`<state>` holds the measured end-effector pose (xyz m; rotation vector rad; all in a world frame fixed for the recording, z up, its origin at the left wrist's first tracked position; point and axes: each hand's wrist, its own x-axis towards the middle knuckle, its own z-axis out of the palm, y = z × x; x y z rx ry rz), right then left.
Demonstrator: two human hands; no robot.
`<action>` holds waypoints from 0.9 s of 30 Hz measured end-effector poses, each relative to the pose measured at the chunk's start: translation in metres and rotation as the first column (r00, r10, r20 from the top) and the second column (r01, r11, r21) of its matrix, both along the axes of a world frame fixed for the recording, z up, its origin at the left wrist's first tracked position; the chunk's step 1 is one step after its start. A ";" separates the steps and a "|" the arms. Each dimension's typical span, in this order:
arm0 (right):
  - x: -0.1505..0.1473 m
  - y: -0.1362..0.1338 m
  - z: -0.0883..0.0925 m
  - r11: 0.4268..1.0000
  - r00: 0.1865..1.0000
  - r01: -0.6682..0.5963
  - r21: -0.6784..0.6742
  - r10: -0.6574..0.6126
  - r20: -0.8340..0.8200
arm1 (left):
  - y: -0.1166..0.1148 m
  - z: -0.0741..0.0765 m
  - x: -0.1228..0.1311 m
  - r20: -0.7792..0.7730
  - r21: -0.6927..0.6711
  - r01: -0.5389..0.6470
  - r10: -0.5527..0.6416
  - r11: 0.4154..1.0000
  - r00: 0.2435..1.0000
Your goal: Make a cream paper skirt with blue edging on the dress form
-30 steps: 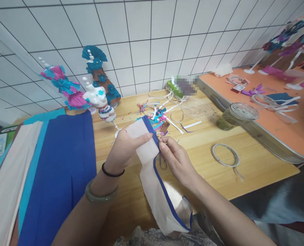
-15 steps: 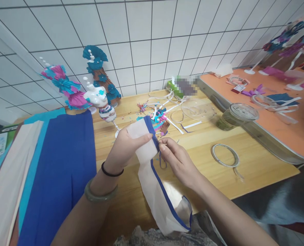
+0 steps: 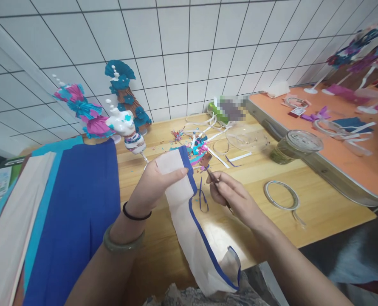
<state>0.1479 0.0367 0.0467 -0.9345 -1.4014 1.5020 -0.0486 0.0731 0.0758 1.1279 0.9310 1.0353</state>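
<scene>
My left hand (image 3: 155, 180) is closed on the upper end of a long white crepe paper strip (image 3: 184, 225), thumb on top. A blue border runs along the strip's right edge, and its lower end curls down toward my lap. My right hand (image 3: 230, 193) is apart from the strip, just to its right. Its fingers are wrapped round a slim dark pointed tool (image 3: 212, 175), whose tip points up and left; its lower part is mostly hidden. Between strip and right hand is a thin looped blue sliver (image 3: 203, 199).
Paper scraps (image 3: 198, 148) lie behind my hands. Decorated dress-form figures (image 3: 125, 123) stand back left, beside folded blue paper (image 3: 77, 212). Right are a tape roll (image 3: 281, 195) and a lidded plastic tub (image 3: 295, 146). An orange table (image 3: 345, 157) adjoins, and a tiled wall (image 3: 173, 55) stands behind.
My right hand has moved right, away from the strip's blue edge, and the dark tool now shows in it. The blue sliver shows more fully. My left hand keeps its hold.
</scene>
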 end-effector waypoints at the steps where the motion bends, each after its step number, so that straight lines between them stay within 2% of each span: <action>1: 0.003 0.003 -0.001 1.000 0.998 0.004 -0.011 -0.005 -0.058 | 0.000 0.000 -0.001 -0.012 -0.004 0.023 -0.023 1.000 1.000; 5: 0.006 0.012 0.000 0.991 0.986 0.070 -0.113 -0.086 -0.143 | -0.003 0.001 0.000 -0.097 -0.001 0.165 -0.164 0.986 0.982; 8: -0.001 0.015 0.003 0.971 0.966 0.024 -0.238 -0.084 -0.245 | -0.005 0.002 0.003 -0.171 0.016 0.307 -0.300 0.951 0.938; 11: -0.004 0.018 0.005 0.957 0.942 0.009 -0.290 -0.105 -0.318 | -0.006 0.002 0.005 -0.216 -0.024 0.425 -0.420 0.905 0.882; 15: 0.000 0.025 0.009 0.955 0.938 0.094 -0.280 -0.179 -0.297 | -0.006 0.003 0.006 -0.207 -0.087 0.513 -0.519 0.854 0.829; 19: 0.010 0.034 0.013 0.960 0.936 0.179 -0.217 -0.234 -0.261 | -0.005 0.002 0.007 -0.199 -0.078 0.538 -0.542 0.839 0.816; 21: 0.015 0.035 0.013 0.970 0.956 0.169 -0.177 -0.205 -0.209 | -0.004 0.002 0.007 -0.186 -0.081 0.537 -0.542 0.840 0.820; 25: 0.017 0.032 0.011 0.989 0.995 0.064 -0.136 -0.073 -0.068 | -0.003 0.002 0.007 -0.170 -0.103 0.536 -0.545 0.838 0.821; 27: 0.015 0.032 0.008 0.994 0.996 0.084 -0.069 -0.084 0.007 | -0.003 0.002 0.007 -0.166 -0.116 0.539 -0.551 0.834 0.818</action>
